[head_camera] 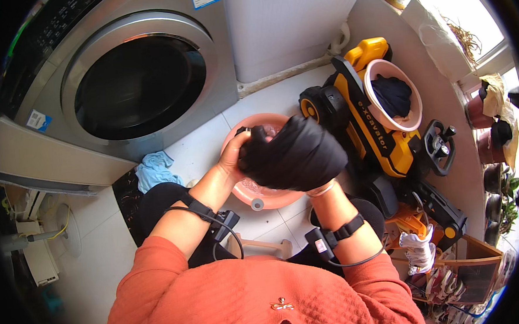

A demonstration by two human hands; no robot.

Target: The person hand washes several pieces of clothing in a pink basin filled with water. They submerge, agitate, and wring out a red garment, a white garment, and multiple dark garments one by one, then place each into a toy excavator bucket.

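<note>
A bunched black cloth garment [294, 155] is held up over a pink plastic basin [270, 201] with suds or water in it. My left hand [235, 156] grips the garment's narrower end, thumb on top. At the garment's other end is my right hand [322, 187]; the cloth covers its fingers and only the wrist side shows, so its grip is hidden. The basin stands on white floor tiles between my knees, in front of a low stool [264, 245].
A front-loading washing machine [141, 84] stands ahead on the left, a light blue cloth [156, 171] on the floor by it. On the right, a toy excavator [363, 117] bears a pink bucket [370, 90] holding dark cloth. A shoe rack [476, 260] stands behind it.
</note>
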